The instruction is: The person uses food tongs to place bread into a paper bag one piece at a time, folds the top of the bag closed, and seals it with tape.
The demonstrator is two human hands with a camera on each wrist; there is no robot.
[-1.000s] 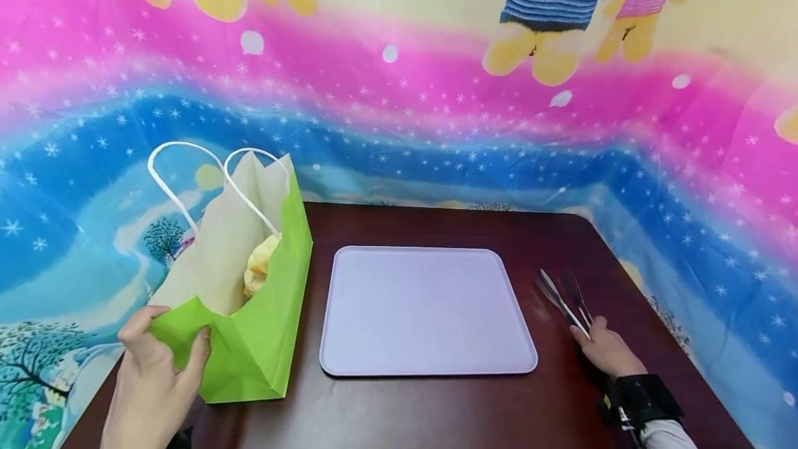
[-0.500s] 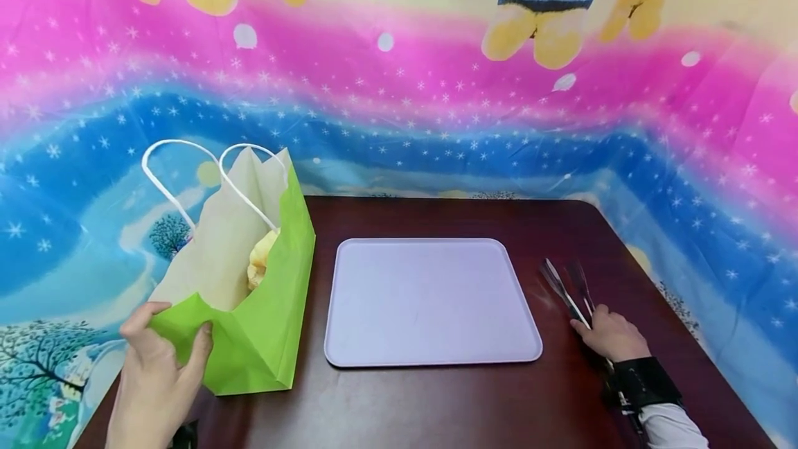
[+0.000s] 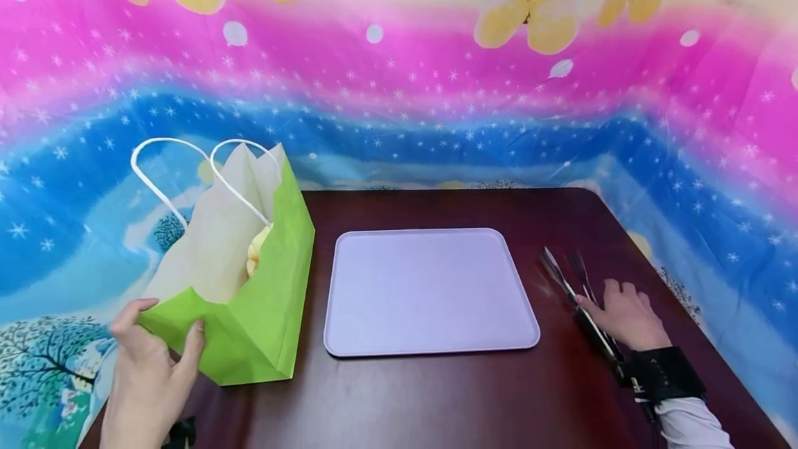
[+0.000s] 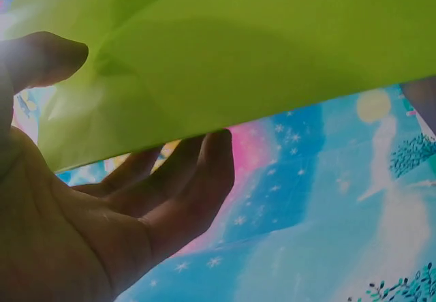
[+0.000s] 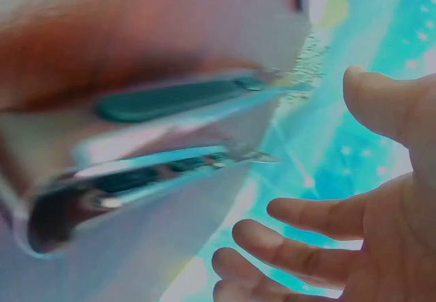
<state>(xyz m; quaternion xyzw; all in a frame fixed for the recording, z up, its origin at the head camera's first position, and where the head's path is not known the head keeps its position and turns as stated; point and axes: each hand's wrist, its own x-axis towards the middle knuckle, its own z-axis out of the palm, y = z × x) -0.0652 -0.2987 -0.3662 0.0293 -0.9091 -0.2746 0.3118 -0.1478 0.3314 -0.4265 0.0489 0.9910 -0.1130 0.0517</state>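
A bright green paper bag (image 3: 271, 317) with white rope handles stands upright at the left of the table. My left hand (image 3: 146, 383) pinches the near corner of its rim, thumb on one side and fingers on the other, as the left wrist view (image 4: 170, 206) also shows. Inside the bag, a pale yellow, bread-like item (image 3: 254, 251) is partly hidden by the bag wall. Metal tongs (image 3: 564, 279) with dark grips lie at the right. Over their handle end hovers my right hand (image 3: 632, 317); in the right wrist view its fingers (image 5: 306, 258) are spread, apart from the tongs.
A pale lilac rectangular tray (image 3: 430, 289) lies mid-table, between bag and tongs. The dark red-brown table (image 3: 436, 400) meets a printed cloth backdrop (image 3: 424, 102) at the back and both sides.
My right hand has let go of the tongs and lifted slightly away, its fingers opening out. The tongs stay on the table. My left hand keeps its hold on the bag. The head view tilts down slightly.
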